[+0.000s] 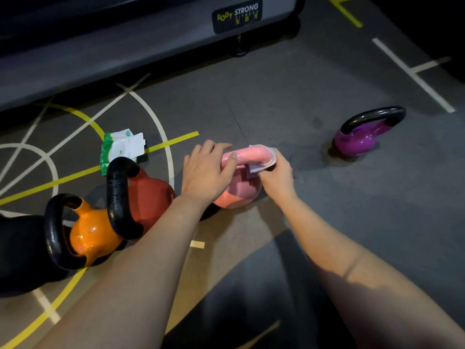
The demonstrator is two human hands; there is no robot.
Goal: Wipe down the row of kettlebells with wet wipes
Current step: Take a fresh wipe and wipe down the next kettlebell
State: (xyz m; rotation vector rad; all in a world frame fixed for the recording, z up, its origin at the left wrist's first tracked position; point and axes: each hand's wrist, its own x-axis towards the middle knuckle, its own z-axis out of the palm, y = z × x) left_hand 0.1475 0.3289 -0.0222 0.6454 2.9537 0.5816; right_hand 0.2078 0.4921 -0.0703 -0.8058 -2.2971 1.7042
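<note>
Our left hand (208, 170) curls round the left end of the pink kettlebell (239, 195) handle. Our right hand (276, 176) pinches a wet wipe (261, 168) wrapped over the handle's right bend. Left of the pink kettlebell stand the red kettlebell (148, 195), orange kettlebell (93, 230) and black kettlebell (20, 250). The wipes pack (122, 147) lies up-left of it, and the purple kettlebell (358, 139) is well apart on its right.

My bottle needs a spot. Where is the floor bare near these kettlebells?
Bare floor lies between the pink kettlebell and the purple kettlebell, and beyond the pink one up to the machine base. Crowded on the left: red kettlebell, orange kettlebell, black kettlebell and wipes pack.
</note>
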